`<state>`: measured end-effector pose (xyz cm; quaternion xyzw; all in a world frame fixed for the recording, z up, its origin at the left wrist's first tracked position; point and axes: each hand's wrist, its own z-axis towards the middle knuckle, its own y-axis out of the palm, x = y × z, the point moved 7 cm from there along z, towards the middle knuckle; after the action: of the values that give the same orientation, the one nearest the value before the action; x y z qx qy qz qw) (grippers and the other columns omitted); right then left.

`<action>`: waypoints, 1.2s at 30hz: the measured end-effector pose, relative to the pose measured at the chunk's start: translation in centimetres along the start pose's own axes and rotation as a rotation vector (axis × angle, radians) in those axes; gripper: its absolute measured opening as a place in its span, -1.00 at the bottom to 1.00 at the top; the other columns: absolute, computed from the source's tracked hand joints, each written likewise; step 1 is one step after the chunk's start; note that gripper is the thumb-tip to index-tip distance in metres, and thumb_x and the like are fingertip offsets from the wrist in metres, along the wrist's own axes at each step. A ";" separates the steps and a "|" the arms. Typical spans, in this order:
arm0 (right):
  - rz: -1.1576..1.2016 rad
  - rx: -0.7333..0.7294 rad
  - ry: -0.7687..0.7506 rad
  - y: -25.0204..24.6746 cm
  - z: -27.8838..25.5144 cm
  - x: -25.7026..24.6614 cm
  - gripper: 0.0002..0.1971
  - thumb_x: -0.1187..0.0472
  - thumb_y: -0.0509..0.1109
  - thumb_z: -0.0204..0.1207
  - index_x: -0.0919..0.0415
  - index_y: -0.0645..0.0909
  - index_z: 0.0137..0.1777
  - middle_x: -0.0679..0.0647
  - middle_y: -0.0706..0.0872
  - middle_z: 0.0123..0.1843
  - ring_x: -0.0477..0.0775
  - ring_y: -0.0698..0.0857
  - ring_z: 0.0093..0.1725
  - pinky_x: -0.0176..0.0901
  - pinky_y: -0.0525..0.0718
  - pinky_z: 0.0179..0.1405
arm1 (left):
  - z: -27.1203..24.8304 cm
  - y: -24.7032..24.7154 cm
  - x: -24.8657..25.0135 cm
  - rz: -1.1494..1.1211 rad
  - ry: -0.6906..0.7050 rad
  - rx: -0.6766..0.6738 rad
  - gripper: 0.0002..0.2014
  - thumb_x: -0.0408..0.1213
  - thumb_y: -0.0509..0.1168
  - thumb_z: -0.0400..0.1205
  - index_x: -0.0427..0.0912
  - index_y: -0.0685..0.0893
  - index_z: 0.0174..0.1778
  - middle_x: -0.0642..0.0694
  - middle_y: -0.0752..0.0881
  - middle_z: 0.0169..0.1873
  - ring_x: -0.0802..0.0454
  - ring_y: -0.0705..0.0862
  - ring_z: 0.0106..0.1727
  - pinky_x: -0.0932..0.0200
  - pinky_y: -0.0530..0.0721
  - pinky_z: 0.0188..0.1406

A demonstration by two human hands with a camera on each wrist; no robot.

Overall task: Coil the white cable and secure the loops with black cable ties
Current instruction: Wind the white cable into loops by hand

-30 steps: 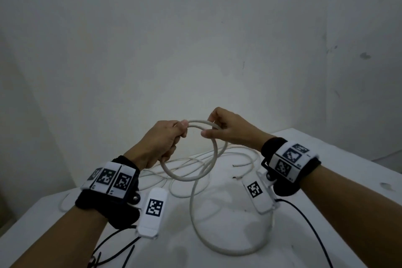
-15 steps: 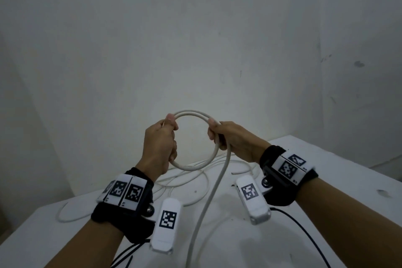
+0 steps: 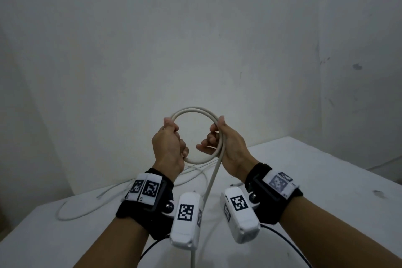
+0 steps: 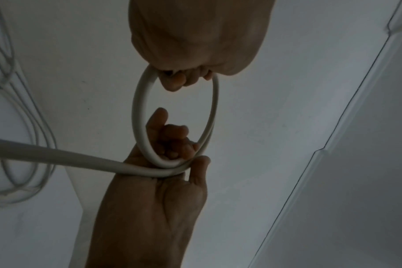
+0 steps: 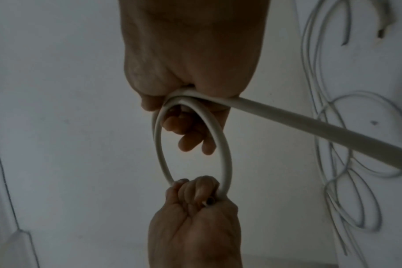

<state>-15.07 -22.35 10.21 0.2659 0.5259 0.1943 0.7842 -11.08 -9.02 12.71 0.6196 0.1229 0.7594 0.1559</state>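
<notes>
Coiling step, early. White cable [image 3: 194, 111] held as a small ring above the table [image 3: 326, 159]. Left hand [image 3: 168, 148] grips the ring's left side, right hand [image 3: 226, 146] pinches its right side, where the free run drops to the table. Next, likely: feed another loop. No ties visible.

Both forearms are raised, left hand [image 3: 168, 143] and right hand [image 3: 228, 143] facing, fingers [image 3: 208, 137] curled.

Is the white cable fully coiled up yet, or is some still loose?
Partly coiled: both hands hold a loop of white cable while its tail trails down.
</notes>
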 end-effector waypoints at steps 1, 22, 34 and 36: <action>0.028 0.014 0.012 -0.2 -0.2 0.4 -0.56 -0.12 0.14 0.67 0.23 0.48 -0.27 0.09 0.49 -0.55 0.09 0.61 -0.47 0.19 0.71 0.01 | 0.0 0.0 -0.1 -0.032 -0.010 0.002 -0.63 -0.02 0.07 0.76 -0.13 0.42 -0.32 0.09 0.25 -0.70 0.15 0.19 -0.74 0.33 0.22 -0.74; -0.271 -0.065 -0.101 0.0 -1.6 2.6 -0.78 0.01 0.44 0.42 0.11 0.50 -0.16 0.02 0.60 -0.29 0.00 0.61 -0.25 -0.18 0.53 -0.38 | 0.2 0.5 -2.2 -0.382 -0.162 -0.082 -0.57 -0.03 -0.07 0.80 -0.13 0.39 -0.34 0.05 0.29 -0.72 0.15 0.31 -0.71 0.22 0.41 -0.48; -0.304 -0.246 0.102 0.0 -2.1 2.8 -0.84 0.34 0.50 0.43 0.14 0.67 -0.04 0.23 0.65 -0.34 -0.03 0.49 -0.60 -0.34 0.34 -0.72 | -0.7 0.6 -2.8 -0.347 -0.146 -0.060 -0.59 -0.03 -0.04 0.79 -0.13 0.39 -0.33 0.05 0.29 -0.68 0.16 0.33 -0.68 0.23 0.41 -0.42; -0.277 -0.226 0.115 -0.3 -2.2 2.9 -0.86 0.38 0.48 0.44 0.14 0.71 -0.09 0.22 0.65 -0.36 -0.05 0.47 -0.60 -0.36 0.31 -0.72 | -0.9 0.8 -2.8 -0.349 -0.149 -0.063 -0.59 -0.03 -0.03 0.79 -0.13 0.40 -0.33 0.04 0.29 -0.66 0.16 0.34 -0.66 0.23 0.46 -0.42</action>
<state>-15.99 -20.47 7.24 0.0898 0.5764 0.1573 0.7969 -11.49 -10.84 10.28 0.6382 0.1929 0.6763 0.3133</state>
